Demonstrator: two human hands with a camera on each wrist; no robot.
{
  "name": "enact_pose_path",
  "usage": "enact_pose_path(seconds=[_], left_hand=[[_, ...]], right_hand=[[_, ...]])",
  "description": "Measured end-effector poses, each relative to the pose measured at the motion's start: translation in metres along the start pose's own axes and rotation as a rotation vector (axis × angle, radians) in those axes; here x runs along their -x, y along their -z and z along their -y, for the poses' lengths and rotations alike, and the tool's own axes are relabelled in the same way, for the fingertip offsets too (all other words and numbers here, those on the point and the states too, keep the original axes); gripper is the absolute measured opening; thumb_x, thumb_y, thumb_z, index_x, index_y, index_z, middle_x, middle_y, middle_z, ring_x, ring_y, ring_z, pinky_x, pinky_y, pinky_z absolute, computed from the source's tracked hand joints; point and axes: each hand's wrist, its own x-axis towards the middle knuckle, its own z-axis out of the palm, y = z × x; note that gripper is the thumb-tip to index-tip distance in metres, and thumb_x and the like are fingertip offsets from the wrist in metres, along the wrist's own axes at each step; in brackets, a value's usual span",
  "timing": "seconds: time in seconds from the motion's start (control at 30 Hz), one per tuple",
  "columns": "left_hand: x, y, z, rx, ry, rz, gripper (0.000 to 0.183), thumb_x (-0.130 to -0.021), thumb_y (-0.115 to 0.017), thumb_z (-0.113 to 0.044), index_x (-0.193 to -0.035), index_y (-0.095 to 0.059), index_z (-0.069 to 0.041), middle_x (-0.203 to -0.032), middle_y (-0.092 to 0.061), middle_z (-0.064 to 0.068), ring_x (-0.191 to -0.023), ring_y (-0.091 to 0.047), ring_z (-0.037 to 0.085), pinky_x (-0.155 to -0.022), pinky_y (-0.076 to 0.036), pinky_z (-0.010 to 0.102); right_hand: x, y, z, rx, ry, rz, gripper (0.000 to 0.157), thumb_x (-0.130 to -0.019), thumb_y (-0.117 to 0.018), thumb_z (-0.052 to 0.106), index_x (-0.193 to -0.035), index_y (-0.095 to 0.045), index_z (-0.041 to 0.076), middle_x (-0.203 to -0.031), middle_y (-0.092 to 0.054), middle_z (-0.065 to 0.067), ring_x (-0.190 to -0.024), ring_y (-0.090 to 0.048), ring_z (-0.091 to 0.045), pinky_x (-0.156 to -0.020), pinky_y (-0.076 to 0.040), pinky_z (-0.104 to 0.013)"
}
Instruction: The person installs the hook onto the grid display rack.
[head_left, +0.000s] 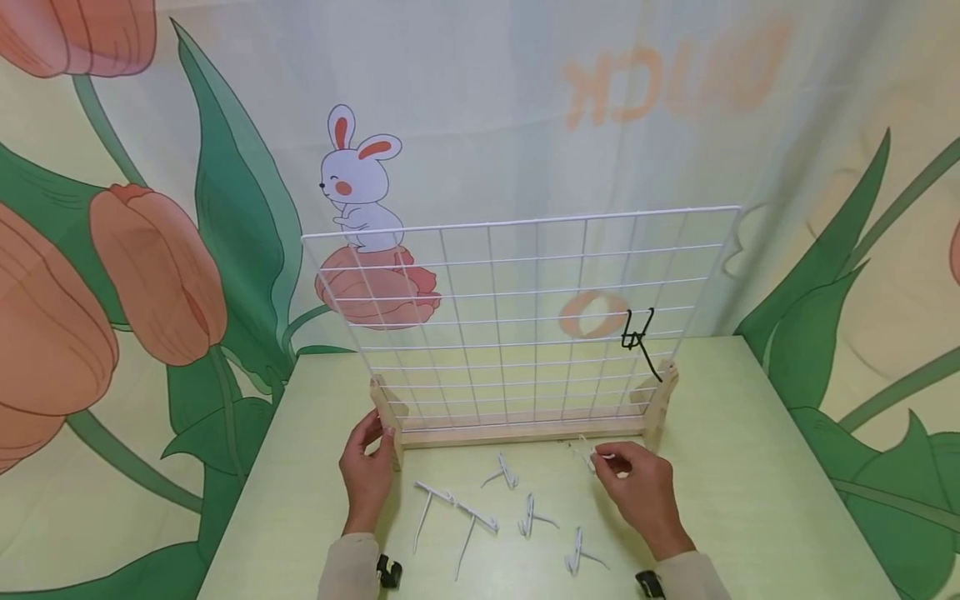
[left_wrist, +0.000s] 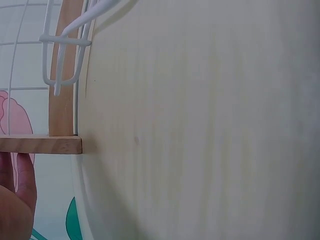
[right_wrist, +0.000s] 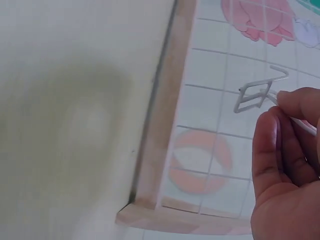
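My left hand (head_left: 367,471) touches the outer side of the left wooden end (head_left: 388,421) of a stand. In the left wrist view, its fingertips rest against that wooden piece (left_wrist: 40,145). The stand carries an upright white wire grid panel (head_left: 512,333). Near the stand's right end, my right hand (head_left: 637,492) pinches a white wire hook (right_wrist: 252,95) between thumb and fingers. The hook is held in front of the grid, its wire frame projecting past the fingertips. A black wire hook (head_left: 634,340) hangs on the right part of the grid.
Several white hooks lie on the pale table between my hands, including a longer pair (head_left: 456,502), one near the stand (head_left: 506,472), one in the middle (head_left: 529,515) and one nearer me (head_left: 577,550). A printed curtain (head_left: 480,108) hangs behind the table.
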Motion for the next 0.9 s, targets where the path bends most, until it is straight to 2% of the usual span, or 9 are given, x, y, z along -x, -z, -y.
enact_pose_path(seconds=[0.13, 0.3, 0.5, 0.9], left_hand=[[0.002, 0.001, -0.008, -0.001, -0.01, 0.003, 0.04, -0.093, -0.069, -0.007, -0.132, -0.063, -0.013, -0.118, -0.069, 0.013, -0.107, -0.064, 0.03, -0.074, -0.053, 0.013], [0.002, 0.002, -0.009, 0.004, -0.002, 0.006, 0.039, -0.093, -0.069, -0.008, -0.131, -0.064, -0.015, -0.119, -0.069, 0.011, -0.109, -0.064, 0.027, -0.075, -0.054, 0.014], [0.003, 0.001, -0.009, 0.002, -0.004, 0.007, 0.039, -0.092, -0.069, -0.006, -0.13, -0.064, -0.014, -0.118, -0.069, 0.011, -0.108, -0.064, 0.028, -0.075, -0.055, 0.017], [0.003, 0.001, -0.012, -0.006, 0.021, 0.009, 0.039, -0.092, -0.069, -0.007, -0.13, -0.064, -0.015, -0.119, -0.069, 0.011, -0.109, -0.064, 0.027, -0.076, -0.056, 0.019]], right_hand=[[-0.004, 0.003, 0.009, -0.05, 0.004, -0.048, 0.012, -0.078, -0.084, 0.014, -0.088, -0.077, 0.017, -0.083, -0.075, 0.005, -0.066, -0.067, 0.001, -0.058, -0.056, -0.021], [-0.008, 0.006, 0.017, -0.102, 0.013, -0.093, 0.011, -0.079, -0.083, 0.012, -0.086, -0.076, 0.016, -0.081, -0.075, 0.004, -0.067, -0.068, 0.003, -0.06, -0.052, -0.011], [-0.011, 0.011, 0.026, -0.133, 0.016, -0.133, 0.011, -0.078, -0.083, 0.01, -0.087, -0.078, 0.014, -0.082, -0.076, 0.003, -0.068, -0.068, 0.004, -0.061, -0.053, -0.011], [-0.027, 0.015, 0.048, -0.176, 0.162, -0.271, 0.018, -0.074, -0.085, 0.003, -0.088, -0.079, 0.012, -0.084, -0.076, -0.002, -0.068, -0.07, -0.005, -0.068, -0.052, -0.009]])
